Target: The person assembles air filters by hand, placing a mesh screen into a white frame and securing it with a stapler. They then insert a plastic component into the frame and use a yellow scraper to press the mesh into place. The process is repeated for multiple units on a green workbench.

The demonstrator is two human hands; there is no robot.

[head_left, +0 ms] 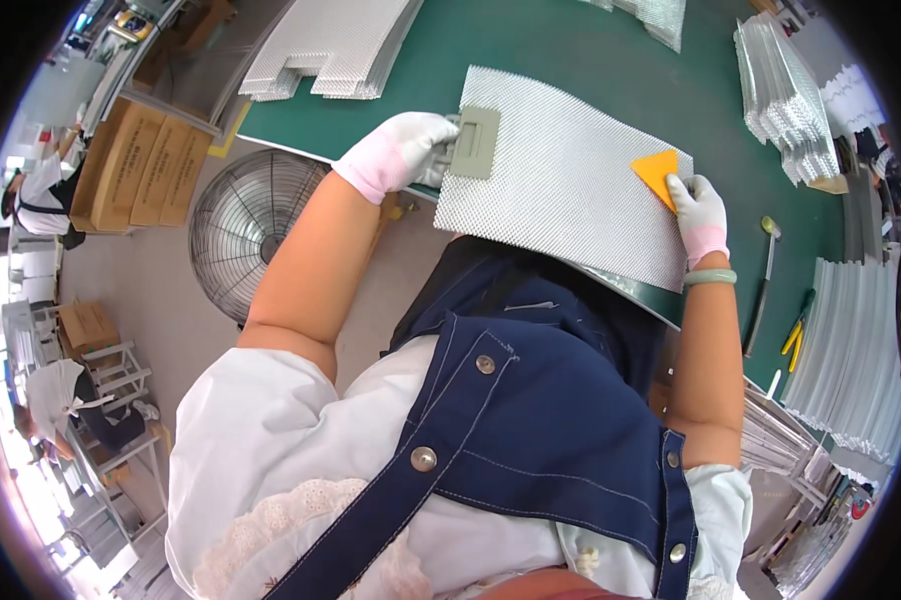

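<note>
We see a bright, evenly lit scene with soft, weak shadows. The strongest light sits at the lower left edge, where the floor washes out to white. The metal mesh sheet (pixel 571 180) glints without harsh glare. The fisheye lens bends the green desk (pixel 591 60) edge and frames everything in a dark circular rim. Focus stays sharp centrally and softens toward the edges.
</note>
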